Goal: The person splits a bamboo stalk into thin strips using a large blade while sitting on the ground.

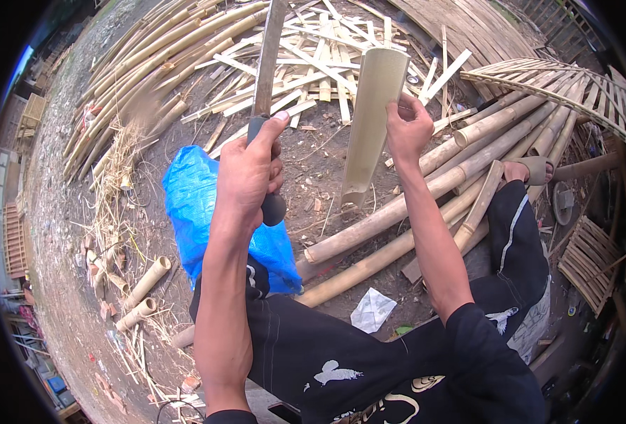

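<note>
My left hand (251, 173) is closed round the dark handle of a machete (268, 60), its long blade pointing up and away from me. To the right, my right hand (407, 131) grips the edge of a split half of bamboo (373, 120), held nearly upright with its pale hollow inside facing me. Blade and bamboo are apart. Under my left forearm a blue plastic sheet (193, 205) lies over my left leg, partly hidden by the arm.
Whole bamboo poles (376, 230) lie to the right, near my foot. Many split strips (320, 60) are heaped ahead, beside long poles (161, 56) at the far left. Short bamboo pieces (145, 283) rest at the left. A curved slatted panel (564, 81) stands far right.
</note>
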A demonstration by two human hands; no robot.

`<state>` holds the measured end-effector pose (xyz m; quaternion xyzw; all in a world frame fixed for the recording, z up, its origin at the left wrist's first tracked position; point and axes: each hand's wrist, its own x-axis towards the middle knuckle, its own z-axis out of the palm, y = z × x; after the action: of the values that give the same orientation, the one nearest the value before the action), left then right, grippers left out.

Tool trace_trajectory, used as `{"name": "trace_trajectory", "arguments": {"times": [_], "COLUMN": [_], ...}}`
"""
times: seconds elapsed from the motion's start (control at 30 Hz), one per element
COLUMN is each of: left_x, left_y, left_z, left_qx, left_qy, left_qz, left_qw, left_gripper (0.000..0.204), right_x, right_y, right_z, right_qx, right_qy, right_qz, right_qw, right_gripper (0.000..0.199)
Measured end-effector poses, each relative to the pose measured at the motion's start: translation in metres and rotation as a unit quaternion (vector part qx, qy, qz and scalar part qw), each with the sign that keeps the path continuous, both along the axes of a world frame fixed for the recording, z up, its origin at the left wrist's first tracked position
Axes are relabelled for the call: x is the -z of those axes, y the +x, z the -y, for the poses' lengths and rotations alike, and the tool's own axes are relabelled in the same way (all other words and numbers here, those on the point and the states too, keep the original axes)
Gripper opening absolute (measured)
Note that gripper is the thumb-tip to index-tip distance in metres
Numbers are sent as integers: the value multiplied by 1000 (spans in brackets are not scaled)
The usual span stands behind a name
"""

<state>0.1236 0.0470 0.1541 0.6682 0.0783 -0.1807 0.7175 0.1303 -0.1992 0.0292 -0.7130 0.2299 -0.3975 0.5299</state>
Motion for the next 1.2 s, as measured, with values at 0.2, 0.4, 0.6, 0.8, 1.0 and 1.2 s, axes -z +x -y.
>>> {"name": "trace_trajectory", "arguments": {"times": [0.2,0.4,0.6,0.8,1.0,1.2], "left_x": [-12,-15,6,7,26,35], "left_y": [-23,-47,-56,-47,-44,-41], "left_z": [34,62,78,76,85,98], "left_qx": [17,87,147,139,174,199], "left_qy": [-57,-11,59,130,164,194], "left_qz": [6,12,42,44,56,56], "left_qw": [998,996,987,981,969,959], "left_gripper": [39,49,51,61,52,51], "right_x": [-2,9,24,27,22,23], "right_y": [10,14,6,1,-6,-16], "right_z": [-8,-5,-7,-3,-5,14], "right_qx": [-23,40,41,7,-6,-56], "right_qy": [-8,-62,-70,-23,-24,7], "right_qz": [68,92,49,59,56,71], "right_qw": [997,993,995,998,998,996], "right_gripper": [19,19,19,19,19,32]}}
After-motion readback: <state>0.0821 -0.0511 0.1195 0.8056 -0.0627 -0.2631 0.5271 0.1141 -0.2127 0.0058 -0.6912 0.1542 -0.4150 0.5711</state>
